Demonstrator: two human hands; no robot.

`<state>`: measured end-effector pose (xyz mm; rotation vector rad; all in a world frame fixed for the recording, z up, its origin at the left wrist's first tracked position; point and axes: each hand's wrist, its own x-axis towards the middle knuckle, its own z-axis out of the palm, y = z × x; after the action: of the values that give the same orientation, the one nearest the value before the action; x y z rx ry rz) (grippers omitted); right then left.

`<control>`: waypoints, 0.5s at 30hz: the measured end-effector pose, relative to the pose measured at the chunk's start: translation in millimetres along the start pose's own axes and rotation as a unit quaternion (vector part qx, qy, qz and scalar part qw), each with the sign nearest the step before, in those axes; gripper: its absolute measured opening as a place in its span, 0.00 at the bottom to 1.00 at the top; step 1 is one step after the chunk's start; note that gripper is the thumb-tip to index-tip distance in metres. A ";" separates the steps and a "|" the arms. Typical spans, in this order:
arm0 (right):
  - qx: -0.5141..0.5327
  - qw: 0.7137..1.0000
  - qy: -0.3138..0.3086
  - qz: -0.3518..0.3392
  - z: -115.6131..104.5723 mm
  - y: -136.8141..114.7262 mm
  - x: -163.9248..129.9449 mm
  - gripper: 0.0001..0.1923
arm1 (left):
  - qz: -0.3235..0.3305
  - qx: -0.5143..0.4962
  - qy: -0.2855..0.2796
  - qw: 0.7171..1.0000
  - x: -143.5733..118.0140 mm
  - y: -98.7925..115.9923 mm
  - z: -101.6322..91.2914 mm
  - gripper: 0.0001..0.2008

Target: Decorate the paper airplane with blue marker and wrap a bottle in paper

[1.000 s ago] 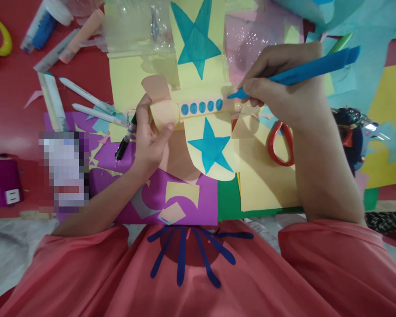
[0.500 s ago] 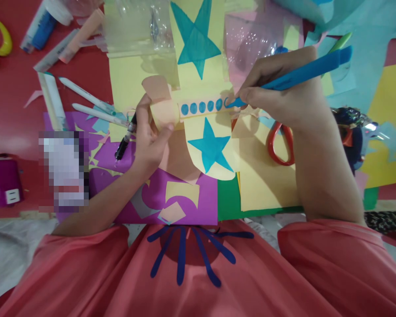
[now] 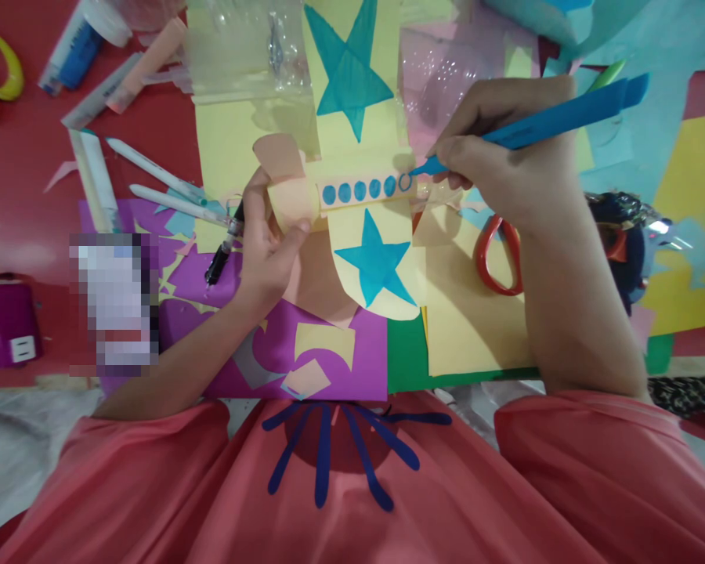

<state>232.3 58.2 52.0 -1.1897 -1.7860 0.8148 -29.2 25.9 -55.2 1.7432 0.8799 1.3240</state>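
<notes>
At the far left of the red table (image 3: 29, 196) a yellow plastic loop handle (image 3: 0, 74) lies near the edge, with a blue-and-white tube (image 3: 74, 47) just right of it. Nearer, two white pens (image 3: 158, 184) lie slanted on the purple paper sheet (image 3: 341, 368), and a black pen (image 3: 223, 251) rests beside the left hand (image 3: 267, 243). That hand pinches the curled end of a peach paper strip (image 3: 287, 196), thumb on top, fingers folded under it, closed on the paper. The strip crosses a long pale-yellow paper shape (image 3: 370, 235) that bears two painted teal stars (image 3: 376, 262). On the strip sits a row of blue filled dots (image 3: 358, 190), and at its right end an unfilled blue ring (image 3: 405, 182). The tip of a blue marker pen (image 3: 540, 125) touches just beside that ring; the right hand (image 3: 505, 172) grips the marker firmly, its barrel pointing far right. Nearer, partly under the right wrist, lie orange-handled scissors (image 3: 497, 258) on a yellow paper sheet (image 3: 470, 321).
</notes>
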 end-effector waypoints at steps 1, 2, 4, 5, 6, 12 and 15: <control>0.004 1.000 0.005 -0.005 0.7 0.4 -0.3 0.11 | -0.001 0.000 0.001 1.000 -0.1 0.7 0.3 0.29; 0.010 1.000 0.007 -0.008 1.5 0.5 -0.7 0.12 | 0.000 0.000 0.001 1.000 -0.1 1.3 0.6 0.29; 0.024 1.000 0.011 -0.013 2.9 0.4 -1.2 0.12 | -0.002 -0.001 0.002 1.000 0.0 2.4 1.2 0.29; 0.030 0.999 0.011 -0.016 3.3 0.3 -1.2 0.12 | -0.005 -0.001 0.002 1.000 0.1 2.8 1.5 0.29; 0.032 0.999 0.006 -0.016 3.5 0.1 -1.1 0.11 | -0.008 -0.002 0.001 1.000 0.3 3.1 1.7 0.28; 0.001 1.000 -0.028 -0.008 1.9 -3.7 1.2 0.13 | -0.028 -0.011 0.013 0.999 0.9 3.3 2.6 0.28; 0.015 0.999 -0.032 -0.020 1.6 -4.4 1.7 0.09 | -0.021 -0.008 0.010 1.000 0.3 2.4 1.8 0.29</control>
<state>228.8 58.2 55.4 -1.1157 -1.8379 0.8610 -27.1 24.7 -53.3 1.6939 0.9103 1.3198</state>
